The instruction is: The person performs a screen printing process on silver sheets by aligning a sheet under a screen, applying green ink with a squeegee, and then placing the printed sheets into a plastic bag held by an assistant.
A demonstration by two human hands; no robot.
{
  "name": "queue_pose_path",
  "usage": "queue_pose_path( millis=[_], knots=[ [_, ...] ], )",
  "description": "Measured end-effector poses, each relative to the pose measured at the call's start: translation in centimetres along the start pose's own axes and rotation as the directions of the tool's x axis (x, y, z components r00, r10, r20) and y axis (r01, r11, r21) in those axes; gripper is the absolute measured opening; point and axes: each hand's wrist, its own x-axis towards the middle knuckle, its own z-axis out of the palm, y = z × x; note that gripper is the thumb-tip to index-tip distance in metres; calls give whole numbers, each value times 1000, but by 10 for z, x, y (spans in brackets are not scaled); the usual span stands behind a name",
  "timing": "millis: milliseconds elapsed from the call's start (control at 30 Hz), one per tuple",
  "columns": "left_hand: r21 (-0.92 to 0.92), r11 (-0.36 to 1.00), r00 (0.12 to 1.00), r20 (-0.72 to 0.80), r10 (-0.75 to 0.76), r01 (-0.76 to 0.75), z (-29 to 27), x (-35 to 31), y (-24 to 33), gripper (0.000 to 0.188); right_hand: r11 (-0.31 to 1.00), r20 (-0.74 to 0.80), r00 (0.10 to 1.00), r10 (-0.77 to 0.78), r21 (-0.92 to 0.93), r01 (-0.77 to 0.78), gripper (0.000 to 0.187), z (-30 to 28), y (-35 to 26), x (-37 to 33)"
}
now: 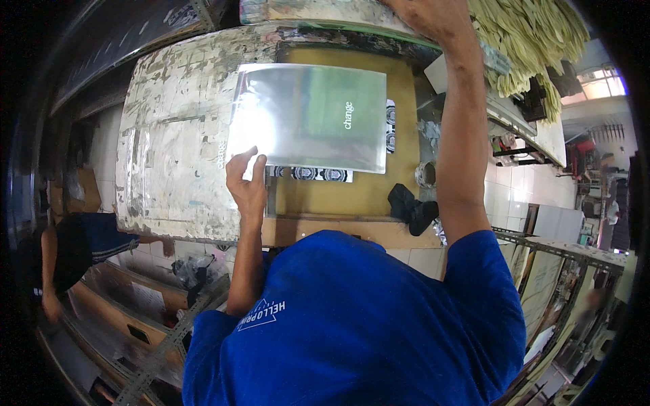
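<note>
My left hand (246, 187) is at the near left corner of a clear, glossy plastic sheet (308, 152), thumb and fingers closed at its edge. The sheet has strong glare on its left and a green area with white lettering on its right. Beneath it, a strip of black-and-white patterned paper (318, 174) shows along the near edge and again at the right side. Both lie over a framed yellowish panel (311, 197). My right arm stretches far forward; the right hand (430, 19) is over the pale board (325, 11) at the far edge, its fingertips cut off by the picture's top.
A paint-worn white table (176, 135) extends left. Black cloth (412, 208) and a tape roll (425, 174) lie at the panel's right. Stacked pale-green sheets (531, 40) stand far right. Another person's arm (49, 271) shows at left, beside metal shelving (159, 355).
</note>
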Motion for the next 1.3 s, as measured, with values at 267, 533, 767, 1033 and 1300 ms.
queue_pose_path(
  millis=[267,533,767,1033,1300],
  knots=[
    [13,998,998,-28,-57,57,-1,-3,-16,24,999,-36,999,-10,-40,8,42,2,8,5],
    [90,995,999,-42,-34,38,12,6,-17,26,996,9,997,79,-46,-78,46,0,10,11],
    [114,992,997,-51,-54,60,25,5,-33,27,998,20,998,60,-17,-60,45,1,14,15],
    [774,625,990,-137,17,96,29,1,-75,40,999,17,999,48,-2,-48,38,2,14,19],
    [695,719,974,-144,174,-26,36,8,-69,22,998,-3,998,59,35,-59,39,-3,11,20]
  ],
)
